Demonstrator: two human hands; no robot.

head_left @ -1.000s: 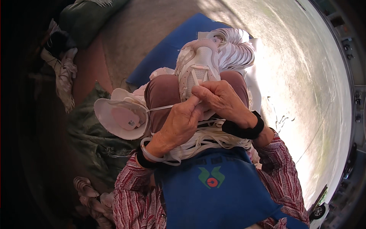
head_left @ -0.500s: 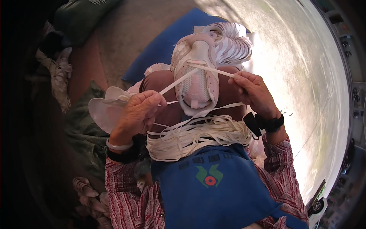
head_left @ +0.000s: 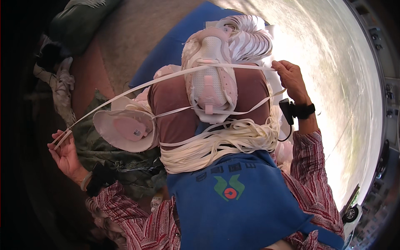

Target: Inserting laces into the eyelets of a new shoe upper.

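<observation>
A white and pale pink shoe upper (head_left: 229, 83) rests across my knees, its mesh opening toward me. A flat white shoelace (head_left: 154, 81) runs through its lacing part and is drawn out to both sides. Out at the far left, my left hand (head_left: 68, 158) has the long end stretched across its partly spread fingers. My right hand (head_left: 289, 77) pinches the other end between thumb and fingers, just right of my knee. A thick bundle of loose shoelaces (head_left: 216, 146) lies on my lap over a blue apron (head_left: 237, 208).
Beyond the shoe stands a stack of similar white and pink pieces (head_left: 250, 43) near a blue mat (head_left: 166, 54). A pale shoe piece (head_left: 125, 131) sits left of my knee. Dark green cloth (head_left: 133, 166) and a green sack (head_left: 79, 23) lie on the left.
My left hand has swung far out to the left and down, pulling the shoelace long and taut. My right hand has moved slightly right and up.
</observation>
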